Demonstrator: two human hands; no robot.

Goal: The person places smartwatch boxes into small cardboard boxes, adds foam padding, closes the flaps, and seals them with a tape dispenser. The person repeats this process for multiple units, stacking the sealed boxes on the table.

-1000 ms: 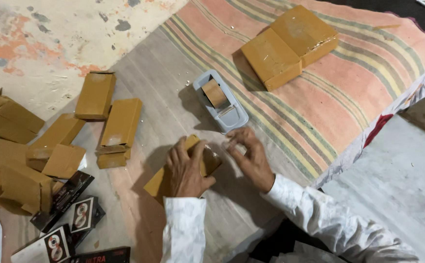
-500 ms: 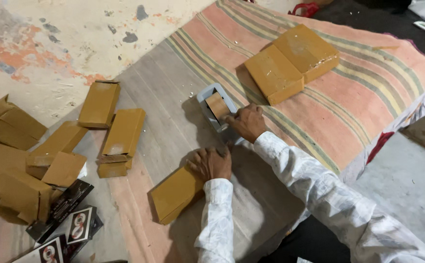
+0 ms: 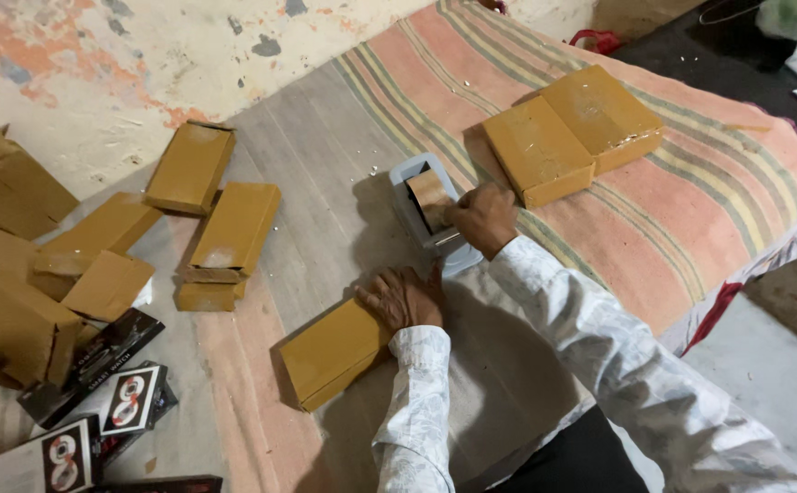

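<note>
- The view looks down on a striped pink, grey and green woven mat point(image 3: 709, 183) spread over a floor.
- The left hand point(image 3: 405, 298) lies palm down, fingers spread and loose, on the near end of a flat rectangular brown cardboard box point(image 3: 333, 351), which lies on the mat just at 7 o'clock of that hand.
- The right hand point(image 3: 482, 219), at 1 o'clock of the left hand, closes its fingers on a brown tape strip point(image 3: 430, 197) at a pale grey plastic tape dispenser point(image 3: 421, 212); the dispenser stands on the mat, touching the hand at its 9 o'clock side.
- Both arms wear white patterned sleeves point(image 3: 599, 356).
- Two larger brown cardboard boxes point(image 3: 572, 132) lie side by side, touching, at 1 o'clock of the right hand, near but apart from it.
- At 10 o'clock of the left hand, well apart, lie a pair of long brown boxes point(image 3: 211, 215), one stacked over a smaller box.
- Further out at 9 o'clock, a loose heap of folded brown cartons point(image 3: 24, 274) rests on the bare, worn floor.
- At 8 o'clock, near the picture's lower left corner, lie black and white printed product boxes point(image 3: 97, 402).
</note>
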